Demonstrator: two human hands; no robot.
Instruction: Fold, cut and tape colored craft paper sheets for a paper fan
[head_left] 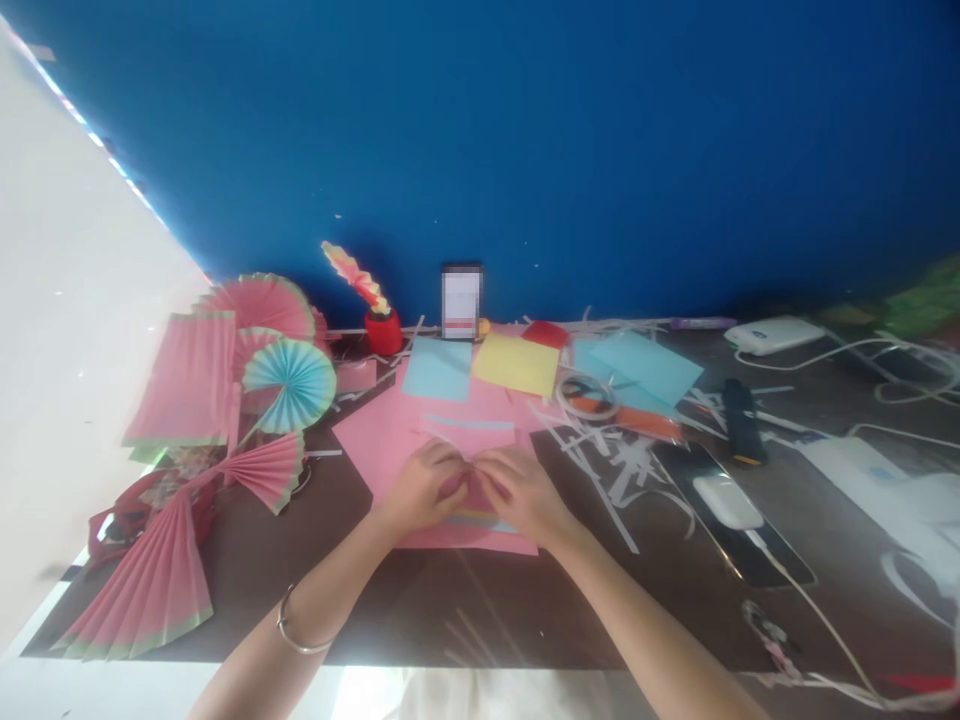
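My left hand point(426, 485) and my right hand point(526, 492) meet over pink sheets of paper point(375, 425) in the middle of the table. Both have curled fingers, with thumbs and fingertips pinched together and almost touching. Whatever sits in the pinch is too small and blurred to name. Between the palms shows a darker pink area, with yellow and pale blue paper edges just below it. A light blue paper strip point(480, 424) lies on the pink paper beyond my fingertips. Farther back are a light blue sheet point(437, 370) and a yellow sheet point(517, 364).
Pleated pink paper fans point(146, 580) and a round blue fan point(290, 385) crowd the left. White paper scraps point(626, 465), a tape roll point(587, 396), a phone point(720, 525) and white cables lie right. A propped phone point(461, 302) stands before the blue wall.
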